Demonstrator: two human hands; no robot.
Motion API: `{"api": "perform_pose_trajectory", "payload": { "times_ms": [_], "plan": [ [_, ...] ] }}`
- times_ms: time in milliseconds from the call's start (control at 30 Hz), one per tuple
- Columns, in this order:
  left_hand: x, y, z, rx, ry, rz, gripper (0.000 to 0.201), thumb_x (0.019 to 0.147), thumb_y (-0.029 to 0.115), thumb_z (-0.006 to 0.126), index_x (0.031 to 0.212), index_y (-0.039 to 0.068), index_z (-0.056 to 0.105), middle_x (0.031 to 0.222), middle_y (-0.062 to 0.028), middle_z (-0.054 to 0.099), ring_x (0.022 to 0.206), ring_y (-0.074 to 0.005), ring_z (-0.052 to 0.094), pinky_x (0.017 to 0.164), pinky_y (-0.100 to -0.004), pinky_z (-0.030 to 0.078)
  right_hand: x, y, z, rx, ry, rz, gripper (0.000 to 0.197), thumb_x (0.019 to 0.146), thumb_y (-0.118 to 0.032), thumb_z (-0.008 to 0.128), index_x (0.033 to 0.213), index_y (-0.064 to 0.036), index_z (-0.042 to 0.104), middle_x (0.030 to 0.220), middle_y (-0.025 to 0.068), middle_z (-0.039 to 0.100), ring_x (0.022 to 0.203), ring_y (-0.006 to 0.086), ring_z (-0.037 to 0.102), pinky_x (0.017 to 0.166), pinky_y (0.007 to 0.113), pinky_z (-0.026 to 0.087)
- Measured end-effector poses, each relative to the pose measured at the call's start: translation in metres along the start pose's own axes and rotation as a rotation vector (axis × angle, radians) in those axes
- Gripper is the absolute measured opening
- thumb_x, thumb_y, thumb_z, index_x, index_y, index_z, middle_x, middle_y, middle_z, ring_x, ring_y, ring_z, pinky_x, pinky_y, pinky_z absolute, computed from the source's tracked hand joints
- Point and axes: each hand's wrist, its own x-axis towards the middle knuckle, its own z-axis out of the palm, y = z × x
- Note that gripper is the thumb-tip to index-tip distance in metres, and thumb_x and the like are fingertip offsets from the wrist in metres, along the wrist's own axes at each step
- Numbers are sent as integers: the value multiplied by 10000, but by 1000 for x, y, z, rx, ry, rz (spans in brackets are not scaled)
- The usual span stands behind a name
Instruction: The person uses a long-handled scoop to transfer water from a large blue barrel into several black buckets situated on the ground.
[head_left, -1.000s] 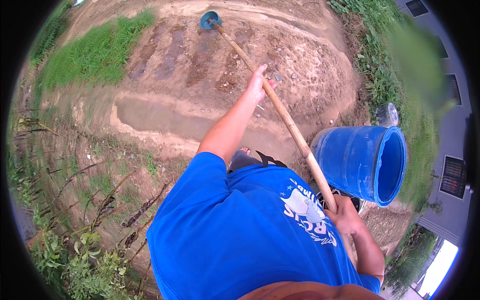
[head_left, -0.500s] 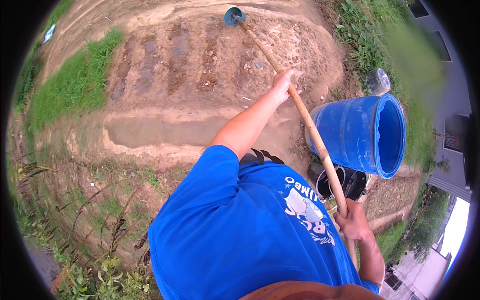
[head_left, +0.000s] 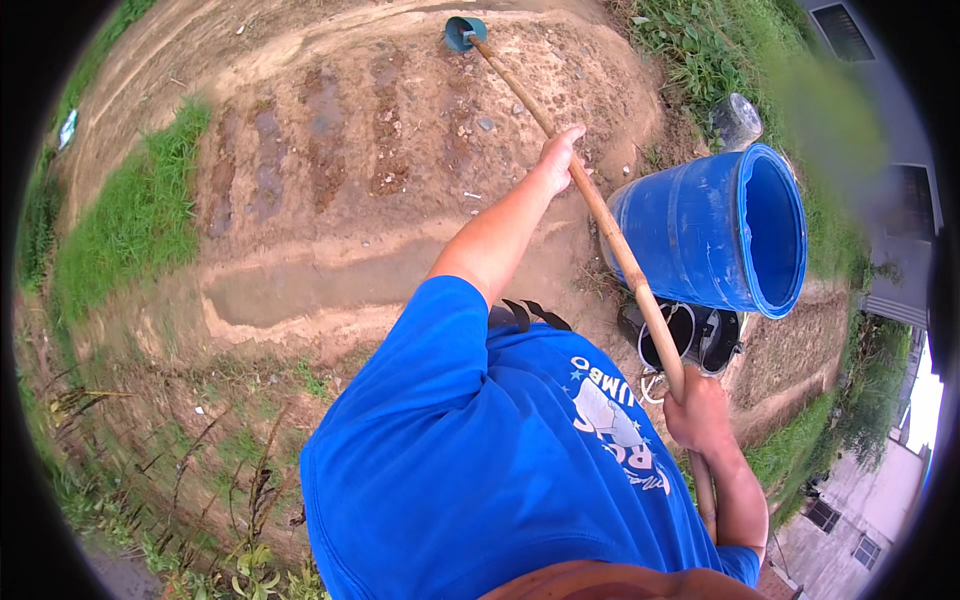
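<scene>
Over the furrowed soil [head_left: 295,140], a long wooden pole [head_left: 627,262] runs slantwise from the person's right side out to a green scoop [head_left: 456,35] at its far end; whether the scoop touches the ground or hangs above it cannot be told. The left hand [head_left: 562,160], arm stretched forward, is wrapped round the pole partway along, while the right hand [head_left: 698,412] is clamped on it close to the body, with the tail of the wood passing beneath the right forearm. The pole looks stiff and only moderately heavy, and likely feels nose-heavy, since the scoop sits so far out; any load inside cannot be made out. Smooth wood like this may turn slippery when wet. The spread grip seems sound: the forward hand can bear the weight, the rear one steer and twist. The scoop's rim looks thin, so the pole is the better hold. Beside the pole, on the right, the blue drum [head_left: 675,235] leaves limited room for a sideways swing.
</scene>
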Motion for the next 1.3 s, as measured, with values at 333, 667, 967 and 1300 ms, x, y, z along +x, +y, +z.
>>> {"api": "perform_pose_trajectory", "payload": {
  "times_ms": [333, 667, 967, 1300],
  "plan": [
    [-5, -1, 15, -40, -5, -36, 854, 770, 477, 727, 1440, 159, 304, 1306, -222, 359, 951, -341, 513, 794, -544, 532, -11, 11, 9, 115, 30, 25, 218, 751, -116, 660, 799, 28, 503, 653, 256, 595, 636, 452, 613, 620, 519, 501],
    [-6, -19, 21, -151, -10, -72, 901, 765, 477, 713, 1418, 108, 212, 1247, -242, 347, 848, -383, 548, 738, -542, 527, -62, 33, -10, 468, -113, 174, 252, 758, -130, 712, 784, 56, 545, 612, 234, 586, 534, 401, 597, 558, 435, 486],
    [-27, -74, 40, -123, 129, -158, 809, 764, 488, 712, 1356, 163, 266, 984, -143, 421, 744, -289, 534, 623, -449, 505, -106, 92, 30, -125, 68, -96, 279, 763, -188, 702, 797, -27, 475, 500, 153, 521, 472, 370, 568, 498, 458, 457],
    [-68, -140, 79, -139, 126, -192, 779, 749, 459, 737, 1317, 159, 296, 986, -125, 393, 711, -269, 506, 646, -451, 504, -151, 165, 28, 47, 18, -64, 213, 714, -96, 647, 781, -15, 462, 497, 176, 503, 447, 399, 537, 464, 491, 422]
  ]
}}
